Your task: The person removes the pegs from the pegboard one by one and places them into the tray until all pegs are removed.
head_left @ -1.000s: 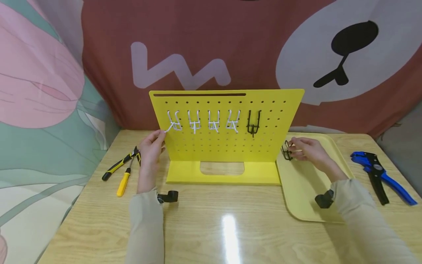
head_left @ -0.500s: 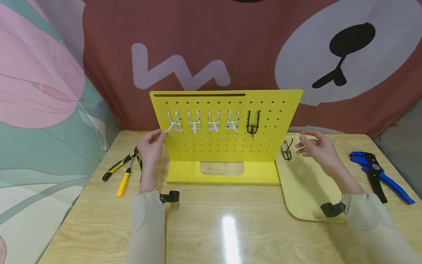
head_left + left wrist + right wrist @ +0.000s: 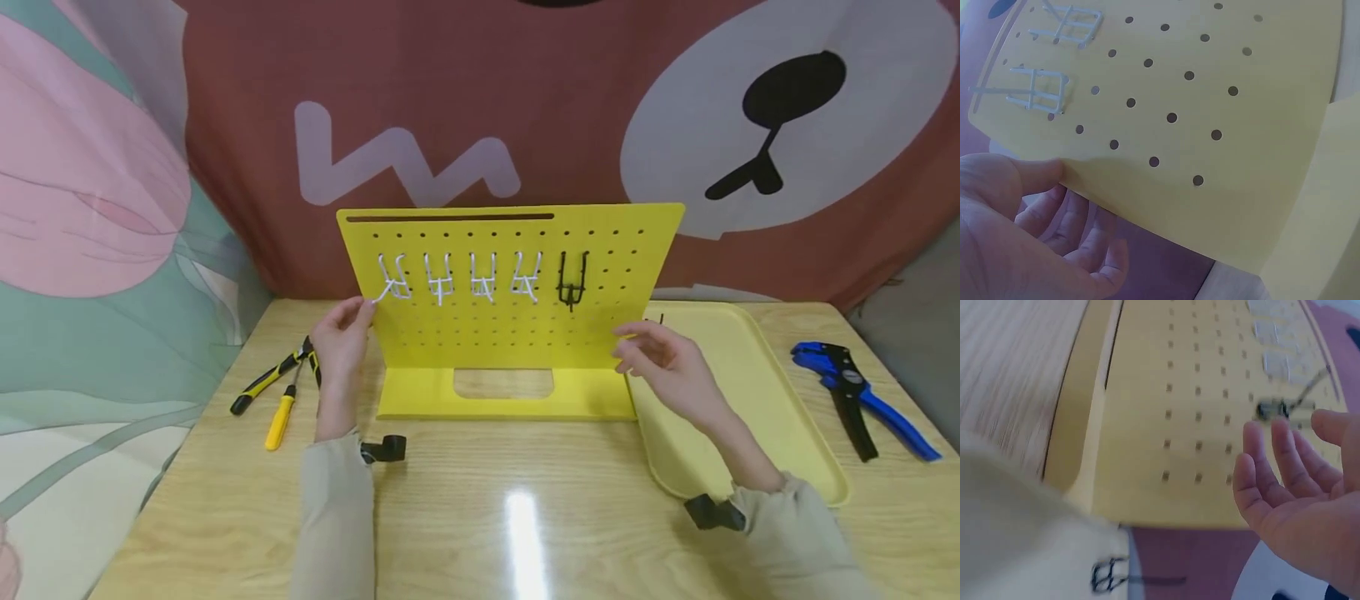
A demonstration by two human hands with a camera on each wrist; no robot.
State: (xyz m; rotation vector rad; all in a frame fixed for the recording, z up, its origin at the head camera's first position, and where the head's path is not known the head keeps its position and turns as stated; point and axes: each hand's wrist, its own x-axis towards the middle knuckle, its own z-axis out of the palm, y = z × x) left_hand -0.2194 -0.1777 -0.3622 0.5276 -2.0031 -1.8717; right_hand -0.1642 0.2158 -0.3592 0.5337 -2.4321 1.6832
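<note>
A yellow pegboard [image 3: 495, 333] stands upright on its base. My left hand [image 3: 342, 342] pinches its left edge, thumb on the front and fingers behind, as the left wrist view shows. Several white wire hooks [image 3: 483, 277] hang in a row on the board, with one black wire hook [image 3: 572, 282] at their right. My right hand [image 3: 667, 367], fingers loosely bent and holding nothing, hovers by the board's lower right edge. Behind it, a second black hook [image 3: 1109, 575] is in the pale yellow tray [image 3: 750, 392]; the hand mostly hides it in the head view.
Left of the board lie black-and-yellow pliers [image 3: 266, 385] and a yellow-handled screwdriver [image 3: 281, 419]. Blue-and-black wire strippers [image 3: 862, 396] lie right of the tray. A printed cloth [image 3: 450, 100] hangs behind the wooden table [image 3: 450, 508].
My right hand was at the black hook in the tray, came away to the right without it, then moved left to the board's right edge. The left hand keeps its grip.
</note>
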